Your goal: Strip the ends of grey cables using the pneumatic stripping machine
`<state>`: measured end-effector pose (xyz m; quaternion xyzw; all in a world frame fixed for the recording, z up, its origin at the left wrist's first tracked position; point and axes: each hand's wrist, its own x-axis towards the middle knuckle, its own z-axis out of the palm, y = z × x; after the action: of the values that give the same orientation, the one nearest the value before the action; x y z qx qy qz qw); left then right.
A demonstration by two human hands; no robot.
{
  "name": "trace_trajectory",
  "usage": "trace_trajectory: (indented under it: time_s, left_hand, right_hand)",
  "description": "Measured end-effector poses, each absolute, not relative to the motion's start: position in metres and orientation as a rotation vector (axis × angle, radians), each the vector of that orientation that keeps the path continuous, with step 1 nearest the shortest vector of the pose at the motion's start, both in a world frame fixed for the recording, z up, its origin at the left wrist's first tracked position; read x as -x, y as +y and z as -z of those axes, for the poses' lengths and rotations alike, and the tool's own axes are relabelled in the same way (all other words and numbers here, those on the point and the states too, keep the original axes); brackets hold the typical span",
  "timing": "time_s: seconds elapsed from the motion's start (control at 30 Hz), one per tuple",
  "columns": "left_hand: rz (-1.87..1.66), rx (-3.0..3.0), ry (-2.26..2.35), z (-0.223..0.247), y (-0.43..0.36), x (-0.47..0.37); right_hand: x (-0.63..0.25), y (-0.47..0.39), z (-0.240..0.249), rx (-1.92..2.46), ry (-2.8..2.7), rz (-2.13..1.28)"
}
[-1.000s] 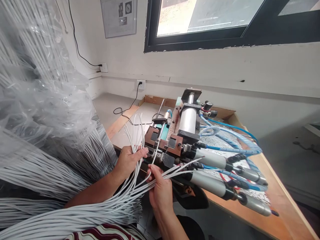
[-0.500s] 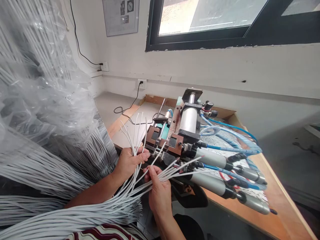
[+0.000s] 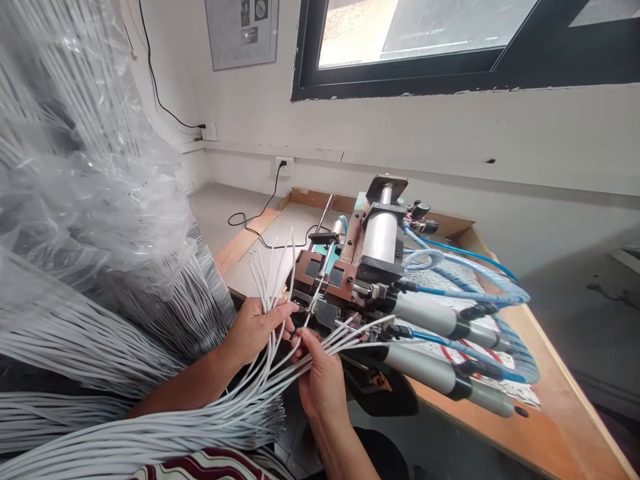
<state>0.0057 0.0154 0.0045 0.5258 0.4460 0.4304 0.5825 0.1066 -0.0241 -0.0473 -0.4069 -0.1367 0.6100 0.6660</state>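
Observation:
My left hand [image 3: 257,330] is closed round a group of white cables [image 3: 265,280] whose ends fan upward. Beside it, my right hand [image 3: 320,370] pinches one cable between thumb and fingers, and more cables run through that hand with their ends pointing right. The single cable's end reaches between the brown clamp blocks of a pneumatic machine [image 3: 327,273]. Behind both hands, the cables trail back to a thick bundle [image 3: 150,440] at the lower left.
Large cable bundles under clear plastic [image 3: 100,207] fill the left side. Metal cylinders [image 3: 425,367] and blue air hoses [image 3: 465,293] extend right from the machine on a wooden-edged table [image 3: 575,393]. A black power cord [image 3: 275,190] lies behind.
The cable pinched in my right hand has moved up and left, its end now between the machine's blocks. The clamp blocks look closer together. My left hand has barely moved.

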Motion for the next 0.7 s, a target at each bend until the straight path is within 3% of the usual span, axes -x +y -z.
trace_trajectory:
  time_s: [0.17, 0.33, 0.5, 0.7]
  left_hand:
    - [-0.876, -1.272, 0.970, 0.005, 0.005, 0.002]
    - [-0.725, -1.217, 1.041, 0.019, -0.007, 0.008]
    - [-0.961, -1.186, 1.102, 0.024, -0.009, 0.010]
    - [-1.204, -1.022, 1.130, 0.022, -0.009, 0.010]
  right_hand:
    - [-0.109, -0.022, 0.042, 0.842, -0.365, -1.556]
    - [-0.108, -0.026, 0.044, 0.925, -0.432, -1.407]
    - [-0.105, -0.031, 0.053, 0.983, -0.378, -1.200]
    - [-0.101, -0.027, 0.047, 0.898, -0.191, -1.212]
